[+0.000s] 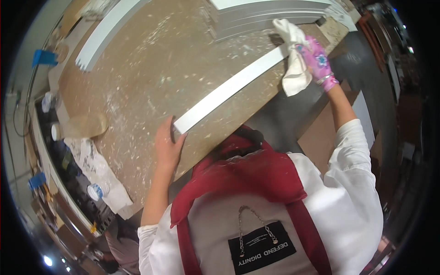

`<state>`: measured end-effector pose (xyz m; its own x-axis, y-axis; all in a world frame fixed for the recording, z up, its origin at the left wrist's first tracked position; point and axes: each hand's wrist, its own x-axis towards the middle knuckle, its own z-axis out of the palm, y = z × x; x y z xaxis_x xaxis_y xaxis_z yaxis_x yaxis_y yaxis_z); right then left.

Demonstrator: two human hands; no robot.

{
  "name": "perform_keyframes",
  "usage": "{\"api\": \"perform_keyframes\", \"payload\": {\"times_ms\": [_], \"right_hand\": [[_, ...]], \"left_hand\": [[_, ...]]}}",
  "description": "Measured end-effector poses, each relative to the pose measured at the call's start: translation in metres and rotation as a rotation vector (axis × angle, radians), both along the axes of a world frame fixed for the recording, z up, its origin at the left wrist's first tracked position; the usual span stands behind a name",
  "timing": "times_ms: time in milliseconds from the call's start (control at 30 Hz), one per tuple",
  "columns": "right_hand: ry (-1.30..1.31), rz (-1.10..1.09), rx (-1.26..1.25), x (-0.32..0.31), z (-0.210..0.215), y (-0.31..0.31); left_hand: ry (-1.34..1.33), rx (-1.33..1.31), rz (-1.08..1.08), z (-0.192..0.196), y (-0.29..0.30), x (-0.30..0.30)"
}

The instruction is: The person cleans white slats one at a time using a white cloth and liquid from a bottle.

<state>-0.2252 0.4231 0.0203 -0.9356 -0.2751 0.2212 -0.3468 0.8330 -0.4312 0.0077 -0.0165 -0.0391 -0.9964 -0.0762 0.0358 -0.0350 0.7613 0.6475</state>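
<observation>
A long white strip lies slantwise on the stained brown worktable, close to its near edge. At the strip's near left end, my bare left hand grips it, thumb on one side and fingers on the other. My right hand, in a pink flowered glove, is closed on a cream cloth. That cloth lies over the strip's far right end and hides it. Part of the cloth hangs down past the strip toward the table edge.
Several white strips are stacked at the back; more lie at the upper left. Along the left side are a yellowish bottle, a stained white sheet and a small jar. Cardboard stands right, below the table edge.
</observation>
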Motion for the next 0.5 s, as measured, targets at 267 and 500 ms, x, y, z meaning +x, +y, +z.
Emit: {"api": "perform_keyframes", "payload": {"times_ms": [267, 500], "right_hand": [[-0.112, 0.728, 0.174, 0.134, -0.054, -0.265], [0.050, 0.507, 0.451, 0.071, -0.030, -0.163]], "left_hand": [[0.032, 0.246, 0.132, -0.010, 0.001, -0.001], [0.058, 0.324, 0.016, -0.011, -0.015, 0.000]]}}
